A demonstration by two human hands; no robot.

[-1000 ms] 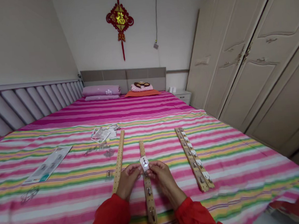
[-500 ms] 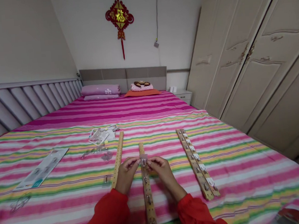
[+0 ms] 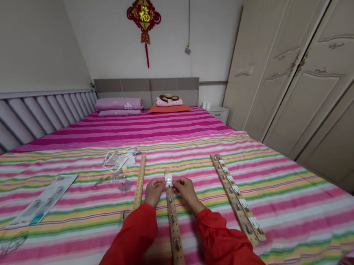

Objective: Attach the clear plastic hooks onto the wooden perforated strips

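Observation:
A narrow wooden strip (image 3: 174, 224) with rows of holes lies lengthwise in front of me, with several metal hooks along it. Near its far end sits an adhesive hook (image 3: 168, 179) on a clear square backing that looks pale in the light. My left hand (image 3: 154, 191) pinches the left edge of this hook's backing. From the other side my right hand (image 3: 184, 191) is closed on the right edge, thumb and fingers together. A second perforated strip (image 3: 140, 180), with no hooks on its visible part, lies just left of my left hand.
Two joined-up strips with hooks (image 3: 235, 197) lie to the right. On the left are loose clear hooks (image 3: 124, 185), opened packaging (image 3: 118, 159), a long hook pack (image 3: 44, 202) and a thin wire loop (image 3: 14, 244). Everything rests on a striped bedsheet (image 3: 90, 245).
Both hands have shifted slightly farther along the strip, bringing the hook nearer its far end. The backing now looks brighter and lies over the wood. My view has tilted a little.

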